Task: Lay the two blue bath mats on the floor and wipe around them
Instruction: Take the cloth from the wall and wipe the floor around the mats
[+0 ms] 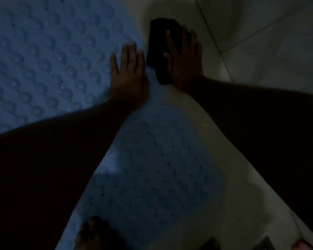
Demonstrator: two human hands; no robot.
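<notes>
Two blue bath mats lie flat on the pale floor in dim light. The larger mat (49,56), covered in round bumps, fills the upper left. The second mat (159,163), dotted with small holes, lies in the lower middle. My left hand (128,71) rests flat with straight fingers on the right edge of the larger mat. Just right of that edge, my right hand (184,58) presses flat on a black cloth (159,38) that lies on the floor.
Pale floor tiles (271,56) with dark grout lines spread to the upper right. A bare foot (92,233) stands on the near mat at the bottom edge. Another foot (304,245) shows at the bottom right corner.
</notes>
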